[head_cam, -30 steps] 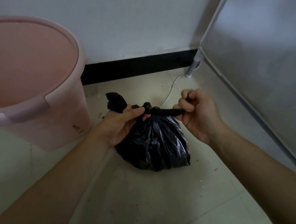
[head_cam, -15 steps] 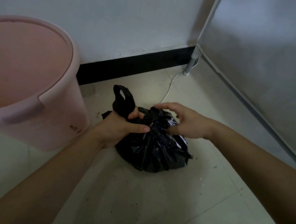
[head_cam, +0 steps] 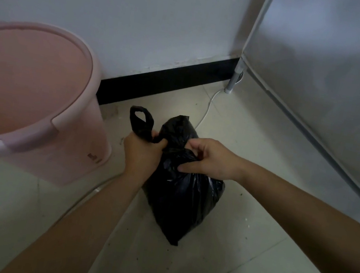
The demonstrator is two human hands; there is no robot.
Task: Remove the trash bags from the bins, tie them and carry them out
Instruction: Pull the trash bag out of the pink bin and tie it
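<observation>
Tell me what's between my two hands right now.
Head view: the gathered neck of the black trash bag, gripped by the left hand and the right hand.

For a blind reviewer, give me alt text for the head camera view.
A left hand grips the handle loop of a black bag while the right hand pinches its gathered top. A pink bin stands on the floor to the left.

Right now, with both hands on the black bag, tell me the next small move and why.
Probably cross the handle loop over toward the right hand and knot it. The left hand grips the loop's base, the right hand pinches the gathered neck of the black bag, and the loop stands free, so the tie looks unfinished.
</observation>
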